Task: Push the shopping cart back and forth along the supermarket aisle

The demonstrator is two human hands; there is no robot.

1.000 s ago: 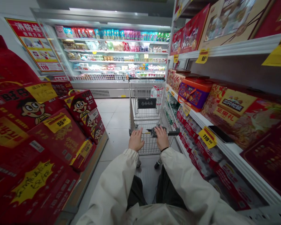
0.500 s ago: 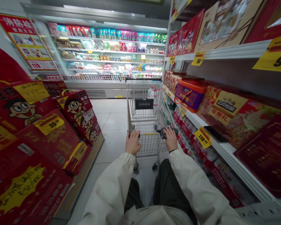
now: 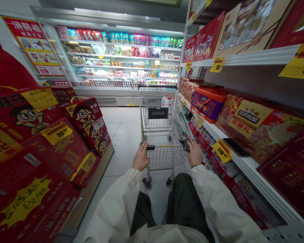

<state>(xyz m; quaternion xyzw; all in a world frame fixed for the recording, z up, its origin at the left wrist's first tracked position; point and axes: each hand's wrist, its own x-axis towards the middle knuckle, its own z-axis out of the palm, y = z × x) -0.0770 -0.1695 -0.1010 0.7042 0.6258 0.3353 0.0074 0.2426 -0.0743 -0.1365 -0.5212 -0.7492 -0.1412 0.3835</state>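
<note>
A wire shopping cart (image 3: 167, 158) stands straight in front of me. My left hand (image 3: 141, 157) is closed over the left end of its handle, where a short black grip (image 3: 150, 147) shows beside the fingers. On the right end, my right hand (image 3: 194, 153) is curled over a dark grip (image 3: 184, 144); its fingertips are partly hidden. The cart's wire basket looks bare at the near end. A black panel (image 3: 158, 113) with white symbols hangs at the cart's far end.
Stacked red milk boxes (image 3: 83, 114) line the left side on a low platform. To the right, a white shelf (image 3: 243, 162) holds gift boxes (image 3: 250, 118), price tags and a dark phone-like slab (image 3: 235, 147). A lit refrigerated case (image 3: 126, 91) spans the back, beyond the tiled floor (image 3: 120, 135).
My hands have moved apart along the handle, the left one outward to the left and the right one to the right. More black grip shows by the left hand. The view has shifted slightly.
</note>
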